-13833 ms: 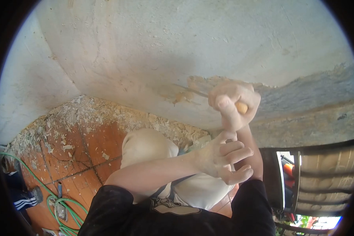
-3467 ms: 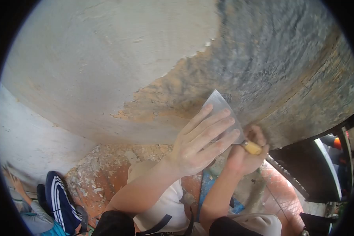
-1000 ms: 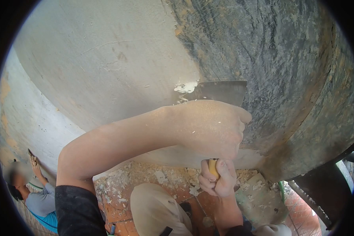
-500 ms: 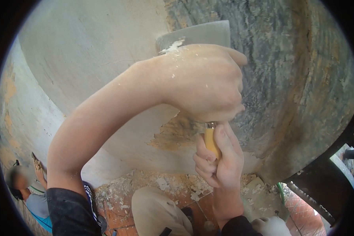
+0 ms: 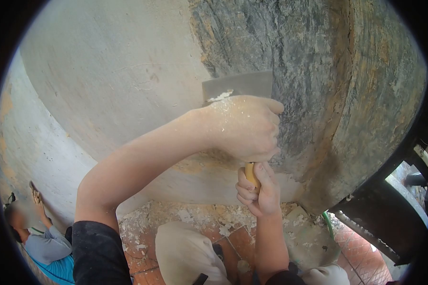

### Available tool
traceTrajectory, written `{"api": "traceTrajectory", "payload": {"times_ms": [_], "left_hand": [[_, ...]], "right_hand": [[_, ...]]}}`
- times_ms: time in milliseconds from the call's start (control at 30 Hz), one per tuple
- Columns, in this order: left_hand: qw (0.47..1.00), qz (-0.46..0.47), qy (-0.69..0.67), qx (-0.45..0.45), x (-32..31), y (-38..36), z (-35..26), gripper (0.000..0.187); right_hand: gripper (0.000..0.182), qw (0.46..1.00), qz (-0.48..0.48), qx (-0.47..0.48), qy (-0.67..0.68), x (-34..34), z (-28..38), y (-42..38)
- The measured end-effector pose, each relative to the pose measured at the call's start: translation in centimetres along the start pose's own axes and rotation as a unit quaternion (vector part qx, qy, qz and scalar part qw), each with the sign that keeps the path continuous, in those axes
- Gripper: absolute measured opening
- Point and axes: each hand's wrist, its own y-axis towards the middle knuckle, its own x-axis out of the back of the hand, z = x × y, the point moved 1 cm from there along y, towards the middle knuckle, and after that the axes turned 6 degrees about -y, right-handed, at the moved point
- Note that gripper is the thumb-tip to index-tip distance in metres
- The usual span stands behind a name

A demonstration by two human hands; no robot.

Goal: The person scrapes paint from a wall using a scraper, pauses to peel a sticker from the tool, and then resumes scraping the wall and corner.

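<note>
A scraper with a wide grey metal blade (image 5: pixel 240 84) and a yellow handle (image 5: pixel 252 175) lies against a curved wall (image 5: pixel 123 57). Its blade covers part of the border between pale paint and a dark, rough stripped area (image 5: pixel 299 71). My left hand (image 5: pixel 245 127) is closed over the scraper just below the blade, its back towards me and specked with white flakes. Below it, my right hand (image 5: pixel 262 190) wraps round the yellow handle. A white paint chip (image 5: pixel 221 96) rests at the blade's lower left, by my left wrist.
Paint chips (image 5: pixel 185 216) litter the red tiled floor (image 5: pixel 145 256) at the wall's foot. My knee (image 5: pixel 188 251) is close below. At far left another person (image 5: pixel 47 244) has a hand at the wall. A dark metal structure (image 5: pixel 380 213) stands at the right.
Both hands and the scraper have moved down along the wall. More of the dark stripped surface shows above the blade. The view has shifted slightly.
</note>
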Motion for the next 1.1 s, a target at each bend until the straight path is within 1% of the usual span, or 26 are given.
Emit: {"api": "traceTrajectory", "payload": {"times_ms": [67, 133, 167, 233, 267, 333, 467, 533, 633, 667, 733, 767, 833, 967, 1033, 1067, 1100], "left_hand": [[1.000, -0.014, -0.012, 0.000, -1.8, 0.0, -1.0, 0.028], [1.000, 0.000, -0.030, -0.004, -3.3, 0.3, -1.9, 0.022], [0.999, -0.005, -0.031, -0.002, -3.8, 0.4, -2.4, 0.022], [0.998, 0.037, -0.055, -0.001, -4.9, 0.5, -3.2, 0.016], [0.998, 0.034, -0.060, 0.001, -5.4, 0.5, -3.3, 0.016], [0.998, 0.014, -0.063, -0.005, -5.9, 0.5, -3.4, 0.014], [0.998, 0.010, -0.063, 0.003, -4.9, 0.2, -2.7, 0.016], [0.996, -0.067, -0.052, -0.003, -3.8, -0.4, -1.9, 0.020], [0.997, -0.058, -0.046, -0.010, -2.3, -0.8, -1.4, 0.024], [0.998, -0.053, -0.039, -0.009, -2.1, -1.0, -1.2, 0.024], [0.999, -0.004, -0.051, -0.018, -2.1, -1.0, -1.3, 0.026], [0.998, 0.000, -0.054, -0.019, -2.2, -1.1, -1.1, 0.026], [0.998, -0.024, -0.053, -0.029, -2.5, -1.1, -0.8, 0.027], [0.998, -0.014, -0.052, -0.033, -2.0, -1.2, -0.6, 0.028], [0.998, -0.006, -0.045, -0.039, -1.4, -1.4, -0.1, 0.028], [0.998, 0.000, -0.045, -0.041, -1.2, -1.3, -0.2, 0.028], [0.998, 0.029, -0.048, -0.034, -0.9, -1.3, -0.1, 0.030]], "right_hand": [[0.023, 1.000, -0.010, -0.008, 0.012, 1.4, -1.0, -1.0], [0.025, 0.998, -0.041, -0.019, 0.038, 2.7, -2.0, -2.1], [0.025, 0.998, -0.043, -0.021, 0.035, 3.2, -2.4, -2.6], [0.026, 0.998, -0.053, -0.018, 0.026, 4.1, -2.9, -3.5], [0.026, 0.998, -0.057, -0.022, 0.025, 4.3, -3.1, -3.6], [0.026, 0.997, -0.077, 0.000, -0.002, 4.4, -3.2, -3.9], [0.025, 0.996, -0.072, 0.013, -0.044, 3.0, -1.9, -3.5], [0.025, 0.996, -0.062, 0.015, -0.054, 1.5, -1.2, -2.8], [0.026, 0.994, -0.080, 0.019, -0.071, -0.2, -0.6, -2.5], [0.026, 0.995, -0.072, 0.021, -0.070, -0.5, -0.9, -2.3], [0.024, 0.992, -0.095, 0.032, -0.074, -0.9, -1.7, -2.2], [0.024, 0.992, -0.097, 0.032, -0.069, -0.8, -1.8, -2.0], [0.023, 0.994, -0.093, 0.019, -0.048, -0.4, -1.8, -1.9], [0.023, 0.992, -0.108, 0.022, -0.060, -1.4, -1.3, -1.5], [0.030, 0.995, -0.100, 0.020, -0.021, -2.1, -1.7, -0.8], [0.030, 0.995, -0.098, 0.021, -0.015, -2.3, -1.6, -0.9], [0.030, 0.995, -0.098, 0.019, -0.008, -2.5, -1.5, -0.9]]}}
